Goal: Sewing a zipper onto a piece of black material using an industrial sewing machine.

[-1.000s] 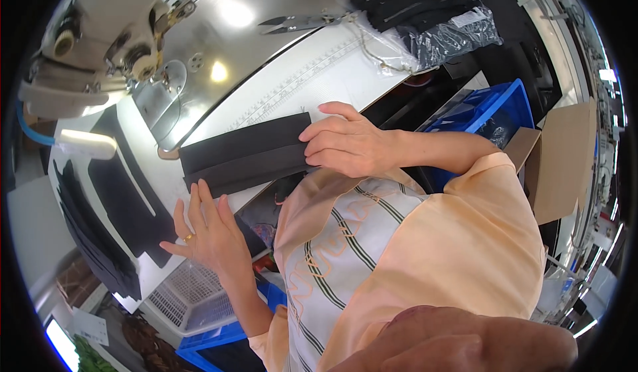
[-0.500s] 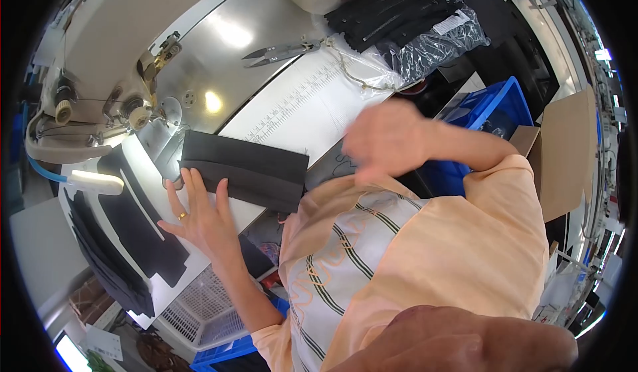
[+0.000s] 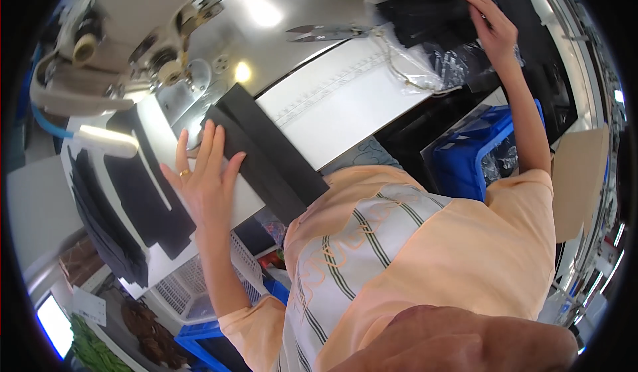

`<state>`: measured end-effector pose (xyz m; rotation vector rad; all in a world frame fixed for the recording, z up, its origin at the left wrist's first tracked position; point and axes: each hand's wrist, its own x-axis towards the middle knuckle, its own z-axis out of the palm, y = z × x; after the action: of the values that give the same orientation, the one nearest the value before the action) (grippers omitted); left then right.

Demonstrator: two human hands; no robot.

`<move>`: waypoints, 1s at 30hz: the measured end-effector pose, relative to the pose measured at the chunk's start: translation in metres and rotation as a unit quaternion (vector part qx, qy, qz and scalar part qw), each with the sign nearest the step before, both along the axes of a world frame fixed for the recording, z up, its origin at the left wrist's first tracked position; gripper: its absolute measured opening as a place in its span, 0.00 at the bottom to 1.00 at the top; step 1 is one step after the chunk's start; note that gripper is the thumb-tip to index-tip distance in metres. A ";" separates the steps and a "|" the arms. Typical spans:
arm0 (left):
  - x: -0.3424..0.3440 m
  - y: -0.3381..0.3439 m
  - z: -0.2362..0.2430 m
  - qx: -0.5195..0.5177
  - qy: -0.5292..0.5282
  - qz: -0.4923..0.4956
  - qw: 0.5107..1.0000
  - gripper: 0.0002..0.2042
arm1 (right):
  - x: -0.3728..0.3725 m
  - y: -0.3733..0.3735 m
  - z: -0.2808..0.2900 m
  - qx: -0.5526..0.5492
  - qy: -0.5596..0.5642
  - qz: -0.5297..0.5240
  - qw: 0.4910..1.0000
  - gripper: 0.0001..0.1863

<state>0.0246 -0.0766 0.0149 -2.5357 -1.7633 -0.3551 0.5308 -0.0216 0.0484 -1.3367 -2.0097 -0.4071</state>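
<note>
My left hand (image 3: 207,167) lies with spread fingers on the end of a folded black fabric piece (image 3: 266,156), beside the sewing machine's needle area (image 3: 174,73). A ring shows on one finger. The fabric runs slantwise toward my body and overhangs the table's near edge. At the far right, my right hand (image 3: 495,31) reaches over a stack of black strips (image 3: 425,16), which look like zippers, on a clear plastic bag (image 3: 455,63). Its fingers are stretched out at the stack's edge, with nothing visibly held.
Thread snips (image 3: 325,33) lie on the metal plate near a cord (image 3: 399,69). More black cut pieces (image 3: 143,179) lie on the left of the table. A blue crate (image 3: 458,162), a cardboard box (image 3: 581,182) and a white basket (image 3: 193,285) stand around me.
My right hand has moved from in front of my chest out to the black stack at far right. Under my left hand, the fabric has turned to a steeper slant.
</note>
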 end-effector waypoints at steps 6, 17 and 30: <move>0.002 0.014 0.000 0.040 -0.014 -0.053 0.998 0.24 | -0.160 -0.059 0.034 -0.127 0.117 0.290 0.941 0.18; -0.021 0.050 -0.015 0.049 -0.104 -0.099 0.988 0.27 | -0.308 0.024 -0.042 -0.117 0.062 0.407 0.904 0.13; -0.019 0.046 -0.017 0.083 -0.109 -0.093 0.986 0.21 | -0.309 0.027 -0.048 -0.086 -0.039 0.291 0.952 0.16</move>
<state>0.0051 -0.0310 -0.0025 -2.6312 -1.4835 -0.7796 0.2219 0.0056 0.0005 -0.7662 -2.4248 -0.0094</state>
